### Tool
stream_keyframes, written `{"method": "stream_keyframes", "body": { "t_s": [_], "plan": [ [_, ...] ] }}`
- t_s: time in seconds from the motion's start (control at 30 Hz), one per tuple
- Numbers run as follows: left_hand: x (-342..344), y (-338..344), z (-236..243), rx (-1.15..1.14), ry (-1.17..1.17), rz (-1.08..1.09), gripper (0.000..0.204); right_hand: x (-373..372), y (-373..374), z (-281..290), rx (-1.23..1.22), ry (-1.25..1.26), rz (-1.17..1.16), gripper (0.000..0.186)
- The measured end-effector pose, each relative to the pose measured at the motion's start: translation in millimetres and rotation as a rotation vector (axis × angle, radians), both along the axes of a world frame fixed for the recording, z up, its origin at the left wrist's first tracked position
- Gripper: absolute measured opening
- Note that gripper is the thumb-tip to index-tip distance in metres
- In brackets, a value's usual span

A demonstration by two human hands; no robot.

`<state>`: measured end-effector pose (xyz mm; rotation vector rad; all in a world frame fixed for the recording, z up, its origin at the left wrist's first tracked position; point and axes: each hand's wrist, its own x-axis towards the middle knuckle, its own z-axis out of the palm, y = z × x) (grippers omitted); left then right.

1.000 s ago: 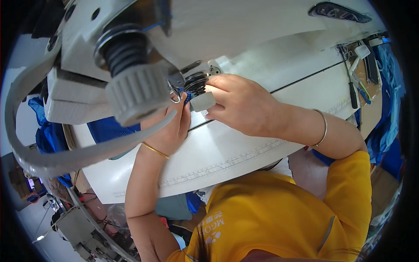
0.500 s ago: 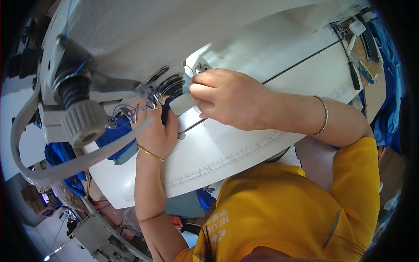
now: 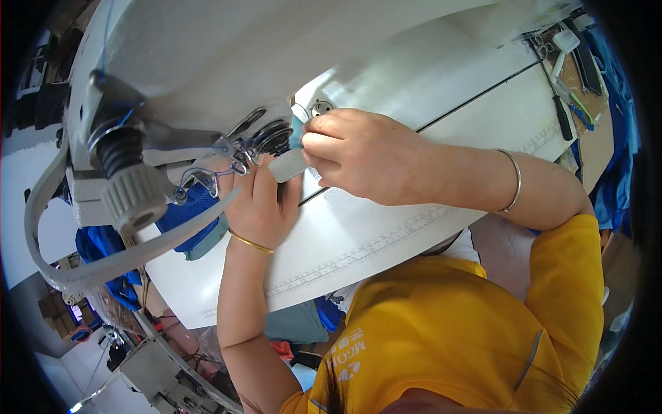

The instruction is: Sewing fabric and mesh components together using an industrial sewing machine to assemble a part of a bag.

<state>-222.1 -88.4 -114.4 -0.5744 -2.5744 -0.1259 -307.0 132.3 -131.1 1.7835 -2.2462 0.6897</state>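
Observation:
A white sewing machine [image 3: 227, 55] fills the upper part of the view, its tension knob [image 3: 288, 165] and looped blue thread hanging over the work. Under the machine head, my left hand [image 3: 262, 207] lies flat with fingers stretched forward and thumb apart; its fingertips are hidden behind the thread guides. Blue fabric with a teal edge [image 3: 200, 243] lies left of that hand. My right hand [image 3: 365, 155] is closed in a pinch beside the needle area, at a bit of teal fabric [image 3: 296, 131]. The needle is hidden.
The white machine table [image 3: 358, 241] has a printed ruler along its near edge. A screwdriver [image 3: 562, 117], scissors [image 3: 543, 47] and other small tools lie at the far right. Blue fabric [image 3: 614, 138] hangs beyond them. A grey machine part [image 3: 152, 372] stands lower left.
My left hand has slid a little to the right, closer to my right hand, and its thumb has moved nearer the tension knob. My right hand has hardly moved.

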Motion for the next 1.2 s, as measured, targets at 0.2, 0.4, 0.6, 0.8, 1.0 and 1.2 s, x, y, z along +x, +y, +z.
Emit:
{"method": "stream_keyframes", "body": {
  "t_s": [0.2, 0.4, 0.6, 0.8, 1.0, 1.2],
  "plan": [
    [1.4, 10.4, 1.8, -0.059, 0.031, 0.079, 0.024, -0.3, -0.1, -1.6, -0.017, -0.027, -0.002, 0.027],
    [1.0, 11.6, -2.8, -0.069, 0.082, 0.053, 0.023, 0.3, 0.5, 0.1, -0.047, -0.031, -0.023, 0.022],
    [-0.4, 15.8, -7.3, 0.006, 0.119, -0.023, 0.028, -2.8, 0.7, 4.0, -0.158, -0.003, 0.002, 0.010],
    [-0.2, 10.8, -4.3, 0.046, 0.075, -0.053, 0.031, 3.0, 0.1, 17.1, -0.112, -0.191, -0.030, 0.012],
    [1.5, 11.5, -7.4, 0.084, 0.025, -0.029, 0.024, -3.2, -2.5, 12.2, -0.114, -0.050, -0.013, 0.016],
    [-6.3, 10.3, -5.6, 0.082, 0.108, -0.021, 0.024, -4.4, -3.4, 17.1, -0.027, -0.057, -0.039, 0.012]
  ]
}}
